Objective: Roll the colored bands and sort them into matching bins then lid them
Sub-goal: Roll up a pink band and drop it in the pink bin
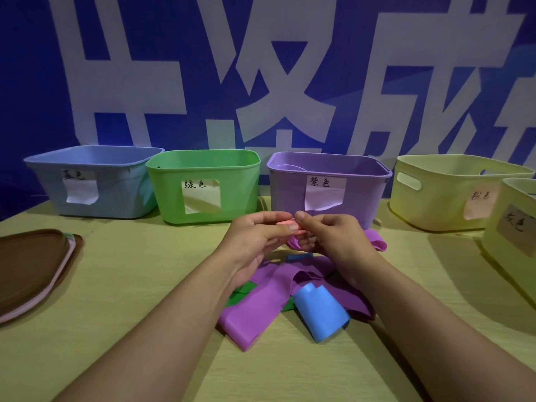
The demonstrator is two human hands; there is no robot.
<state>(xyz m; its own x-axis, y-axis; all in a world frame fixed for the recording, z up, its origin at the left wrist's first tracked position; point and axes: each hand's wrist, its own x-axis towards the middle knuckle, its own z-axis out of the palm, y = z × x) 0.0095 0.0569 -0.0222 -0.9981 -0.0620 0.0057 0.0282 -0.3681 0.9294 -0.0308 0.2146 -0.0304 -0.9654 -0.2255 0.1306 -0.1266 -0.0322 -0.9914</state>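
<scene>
Pinching a small pink band (pixel 285 224) between them, left hand (pixel 255 239) and right hand (pixel 327 236) roll it just before the purple bin (pixel 327 184). Next, likely, it goes rightward to the pink-labelled yellow bin (pixel 441 195).

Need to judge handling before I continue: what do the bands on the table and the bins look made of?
Purple band and blue band: thin, matte, rubbery sheet, probably latex or similar; they drape, fold and curl limply. Green bin and purple bin: moulded plastic, smooth with a slight sheen, rigid rolled rims. Labels look like paper.
</scene>
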